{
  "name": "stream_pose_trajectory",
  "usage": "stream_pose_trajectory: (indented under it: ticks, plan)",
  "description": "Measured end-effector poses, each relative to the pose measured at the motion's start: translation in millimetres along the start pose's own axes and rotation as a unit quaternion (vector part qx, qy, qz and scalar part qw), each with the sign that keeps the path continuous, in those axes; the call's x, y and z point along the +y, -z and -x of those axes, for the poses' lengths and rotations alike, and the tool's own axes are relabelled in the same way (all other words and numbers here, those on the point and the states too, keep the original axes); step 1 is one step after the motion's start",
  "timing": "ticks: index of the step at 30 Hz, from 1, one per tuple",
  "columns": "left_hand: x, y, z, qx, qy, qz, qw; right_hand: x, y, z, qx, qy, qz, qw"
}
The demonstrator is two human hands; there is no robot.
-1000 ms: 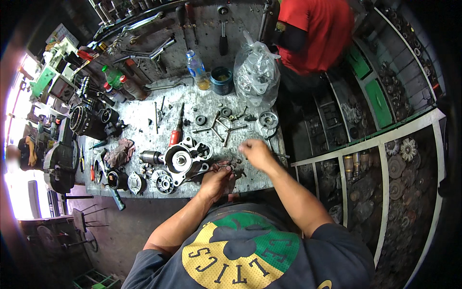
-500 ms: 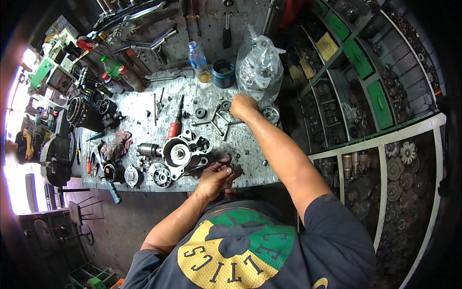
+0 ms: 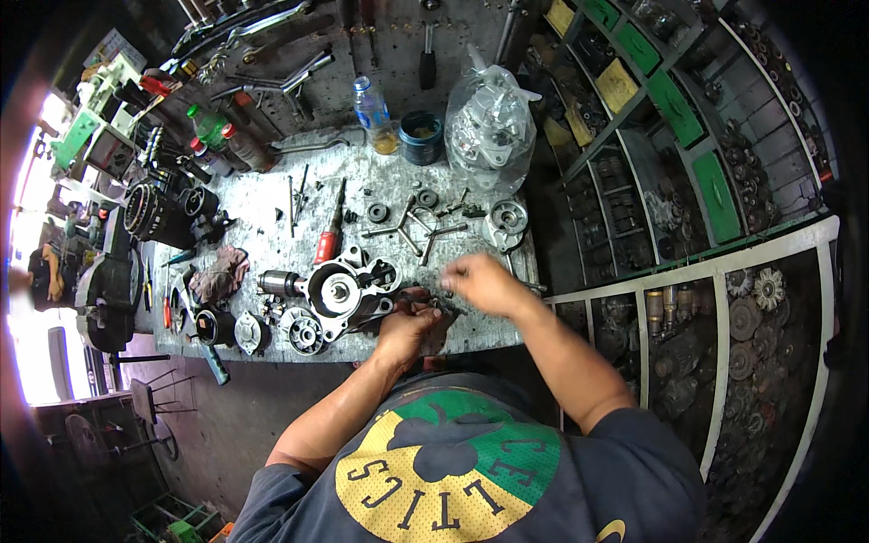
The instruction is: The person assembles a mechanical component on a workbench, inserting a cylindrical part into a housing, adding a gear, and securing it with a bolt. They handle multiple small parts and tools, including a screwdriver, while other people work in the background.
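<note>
At the bench's front edge my left hand (image 3: 407,333) is closed, fingers pinched around something dark that I cannot make out. Just right of its fingertips hovers my right hand (image 3: 487,284), fingers curled together and a little blurred; anything in them is hidden. A cast metal housing (image 3: 330,303) with a round opening lies left of my left hand. Beyond my right hand is a Y-shaped wrench (image 3: 422,233). A red-handled screwdriver (image 3: 327,247) lies behind the housing. The dark cylindrical armature (image 3: 276,282) rests against the housing's left side.
A plastic bag of metal parts (image 3: 491,136), a dark tub (image 3: 420,140) and a bottle (image 3: 373,118) stand along the back. A round metal cover (image 3: 507,217) lies at the right. Left are a rag (image 3: 220,274) and a hammer (image 3: 214,362). Shelves (image 3: 688,271) flank the bench's right.
My right hand has come back from beside the Y-shaped wrench toward my left hand, uncovering the round cover and small parts. My left hand has hardly moved.
</note>
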State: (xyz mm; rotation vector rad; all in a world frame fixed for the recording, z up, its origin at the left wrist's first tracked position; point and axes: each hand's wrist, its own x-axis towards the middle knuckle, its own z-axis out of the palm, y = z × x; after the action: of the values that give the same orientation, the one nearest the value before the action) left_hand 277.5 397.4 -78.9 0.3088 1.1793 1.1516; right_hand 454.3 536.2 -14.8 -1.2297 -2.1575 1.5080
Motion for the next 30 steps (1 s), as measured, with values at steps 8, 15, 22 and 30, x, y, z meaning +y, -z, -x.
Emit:
stream_pose_trajectory:
  ticks: [8,15,22,30]
  plan:
    - [-8,-21,-19,-0.014,-0.081,-0.138,0.987,13,-28,45,0.127,0.013,0.051,0.991]
    - [-11,-31,-19,-0.027,-0.142,-0.121,0.982,10,-30,55,0.173,0.011,-0.015,0.985]
    - [4,-31,-6,-0.041,-0.17,-0.16,0.971,5,-30,52,0.178,0.029,0.03,0.983]
    - [20,-31,0,-0.092,-0.102,0.079,0.987,5,-19,55,0.092,-0.071,-0.307,0.944]
